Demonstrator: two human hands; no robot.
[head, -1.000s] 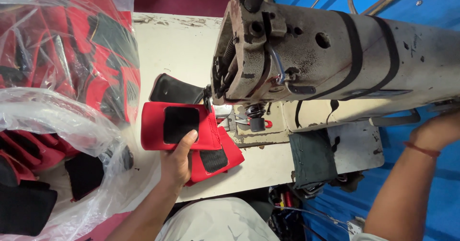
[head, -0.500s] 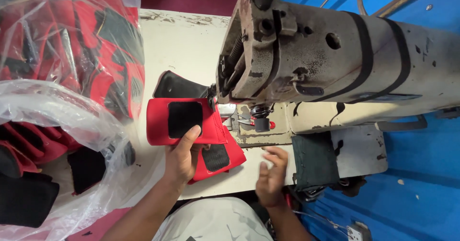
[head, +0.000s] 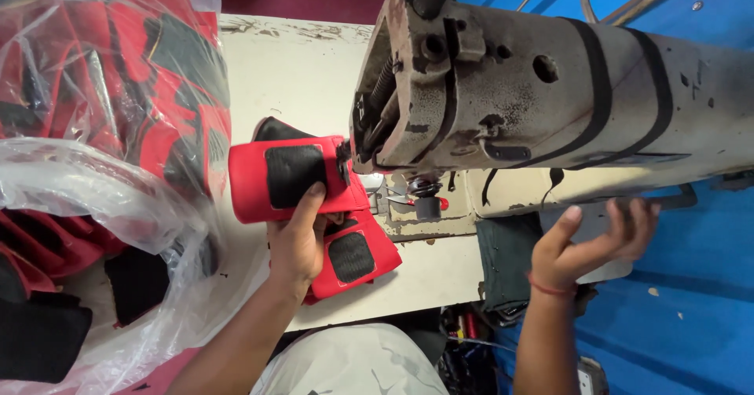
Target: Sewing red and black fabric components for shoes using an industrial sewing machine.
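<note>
My left hand (head: 298, 242) grips a red fabric piece with a black patch (head: 287, 177), held up against the needle end of a worn grey sewing machine (head: 534, 100). A second red piece with a black patch (head: 355, 255) lies under my palm on the cream table (head: 298, 81). My right hand (head: 591, 242) hovers empty with fingers spread, below the machine's arm and apart from the fabric. A red thread circles that wrist.
Clear plastic bags stuffed with red and black fabric pieces (head: 102, 89) fill the left side and lower left (head: 71, 285). A dark green cloth (head: 503, 257) hangs at the table's front edge. Blue flooring (head: 691, 309) lies to the right.
My right hand has swung from near the table's front edge out to the right, fingers now spread. My left hand keeps its hold on the red piece at the machine head.
</note>
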